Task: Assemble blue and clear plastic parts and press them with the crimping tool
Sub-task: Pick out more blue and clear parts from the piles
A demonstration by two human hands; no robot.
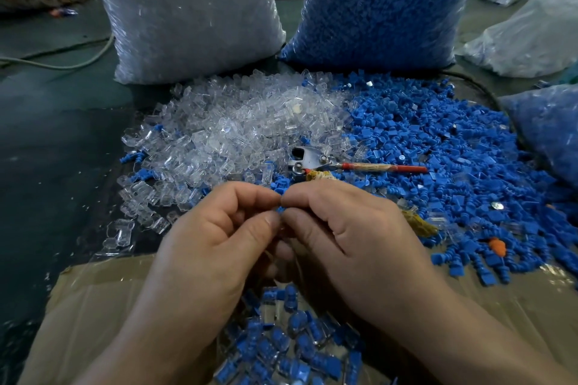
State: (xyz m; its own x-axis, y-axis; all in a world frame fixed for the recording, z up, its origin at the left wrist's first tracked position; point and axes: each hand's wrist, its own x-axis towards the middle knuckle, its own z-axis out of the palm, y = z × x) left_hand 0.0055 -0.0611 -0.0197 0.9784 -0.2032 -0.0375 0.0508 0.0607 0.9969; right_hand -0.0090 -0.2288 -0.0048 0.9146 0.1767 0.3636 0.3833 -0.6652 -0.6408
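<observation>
Left hand (215,228) and right hand (350,228) pinch blue part (280,209) together, dead centre; clear mate hidden. Crimping tool (316,162) idle at 1 o'clock from hands. Risk: grip blocks view, skewed insertion, part slips out.

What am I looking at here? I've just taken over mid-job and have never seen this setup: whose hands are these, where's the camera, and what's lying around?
There is one picture, taken by a camera worn on the person's head and looking down at the work. There is no machine, just two bare hands. The left hand and right hand meet in the middle and together pinch a small blue part. Whether a clear part is in there too is hidden. On the surface lie a clear pile and a blue pile, with the crimping tool lying untouched between them. Behind them stand a clear bag and a blue bag. Nearest the camera, a box holds joined pieces.
</observation>
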